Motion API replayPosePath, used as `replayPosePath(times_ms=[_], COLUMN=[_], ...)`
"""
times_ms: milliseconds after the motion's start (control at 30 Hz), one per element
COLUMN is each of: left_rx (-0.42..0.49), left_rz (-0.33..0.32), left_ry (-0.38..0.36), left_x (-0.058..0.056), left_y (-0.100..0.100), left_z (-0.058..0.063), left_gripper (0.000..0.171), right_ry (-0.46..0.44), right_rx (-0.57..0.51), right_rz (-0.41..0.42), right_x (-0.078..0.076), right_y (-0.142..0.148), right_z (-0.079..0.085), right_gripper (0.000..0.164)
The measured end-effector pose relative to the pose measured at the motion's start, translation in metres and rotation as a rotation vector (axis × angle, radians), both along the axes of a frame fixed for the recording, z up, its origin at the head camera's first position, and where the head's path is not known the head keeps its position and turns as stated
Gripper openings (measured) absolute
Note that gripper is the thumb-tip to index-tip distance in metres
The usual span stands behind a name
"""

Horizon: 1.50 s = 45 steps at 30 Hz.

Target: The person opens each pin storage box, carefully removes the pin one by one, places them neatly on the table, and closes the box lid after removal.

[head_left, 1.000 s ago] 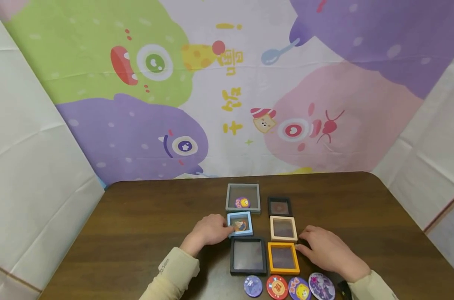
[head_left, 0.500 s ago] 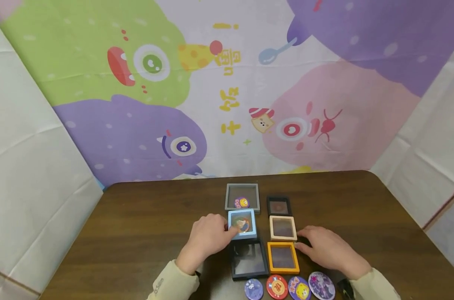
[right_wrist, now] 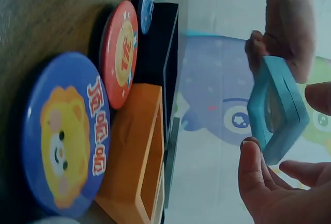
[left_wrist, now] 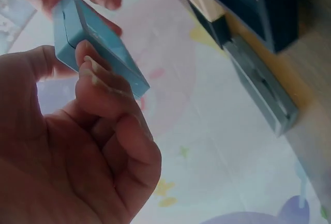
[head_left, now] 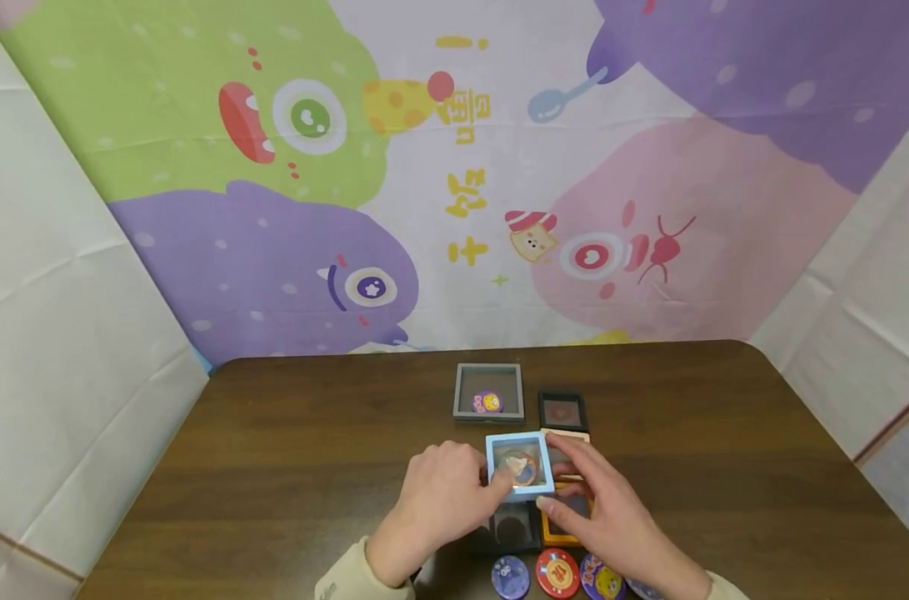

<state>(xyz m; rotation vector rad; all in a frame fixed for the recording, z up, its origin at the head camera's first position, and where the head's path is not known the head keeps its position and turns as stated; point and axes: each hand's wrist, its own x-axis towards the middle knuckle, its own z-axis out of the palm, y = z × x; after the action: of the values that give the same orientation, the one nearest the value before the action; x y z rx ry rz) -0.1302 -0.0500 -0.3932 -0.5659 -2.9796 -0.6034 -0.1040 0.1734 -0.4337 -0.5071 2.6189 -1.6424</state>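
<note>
Raised above the table is a small light-blue display frame [head_left: 514, 438] with a clear window and a round picture badge [head_left: 525, 468] inside. My left hand [head_left: 447, 492] pinches its left side, thumb on the front and curled fingers behind, as the left wrist view shows. My right hand [head_left: 611, 508] is at its right side with fingers spread around the edge; the index fingertip is by the upper corner and the thumb near the lower one. The right wrist view shows the blue frame [right_wrist: 284, 113] edge-on between both hands. Whether the right fingertips touch it is hard to tell.
A grey frame [head_left: 488, 416] holding a yellow-and-purple badge [head_left: 487, 402] lies at the back beside a small black frame [head_left: 562, 427]. Beige [head_left: 566, 433], orange [head_left: 562, 540] and larger black [head_left: 510, 533] frames are partly covered. Several round badges, including a red one [head_left: 557, 573], line the front.
My left hand has lifted the light-blue frame off the table and carried it right. My right hand has left the orange and beige frames' side and moved left to the light-blue frame.
</note>
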Motion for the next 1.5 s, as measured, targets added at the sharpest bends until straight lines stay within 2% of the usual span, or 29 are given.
replayPosePath(times_ms=[167,267,500,700,900,1200,1367,1500], left_rx=[0.009,0.027,0.043,0.033,0.057,0.12,0.13,0.148], left_rz=[-0.011,-0.02,-0.028,-0.052,-0.06,-0.063,-0.08,-0.105], left_ry=[0.018,0.003,0.013,0.02,0.009,-0.019,-0.016,0.007], left_x=[0.005,0.005,0.006,0.008,0.009,0.007,0.008,0.007], left_y=[0.003,0.004,0.008,0.012,0.011,0.009,0.009,0.009], left_z=[0.002,0.003,0.001,-0.001,-0.003,-0.002,0.001,0.0], left_gripper=[0.049,0.049,0.045,0.045,0.048,0.044,0.041,0.044], right_ry=[-0.043,-0.031,0.062,0.12,0.113,0.083,0.085,0.085], right_rx=[-0.045,-0.074,-0.1,-0.109,-0.116,-0.115,-0.131,-0.132], right_rz=[-0.014,-0.008,-0.005,0.025,0.076,0.101,0.094,0.05], right_x=[0.001,0.002,0.005,0.004,0.003,0.001,0.001,0.003], right_y=[-0.004,-0.005,-0.006,-0.006,-0.004,-0.001,-0.001,0.0], right_z=[-0.002,-0.004,-0.008,-0.01,-0.011,-0.008,-0.009,-0.01], right_gripper=[0.072,0.074,0.081,0.076,0.07,0.075,0.073,0.071])
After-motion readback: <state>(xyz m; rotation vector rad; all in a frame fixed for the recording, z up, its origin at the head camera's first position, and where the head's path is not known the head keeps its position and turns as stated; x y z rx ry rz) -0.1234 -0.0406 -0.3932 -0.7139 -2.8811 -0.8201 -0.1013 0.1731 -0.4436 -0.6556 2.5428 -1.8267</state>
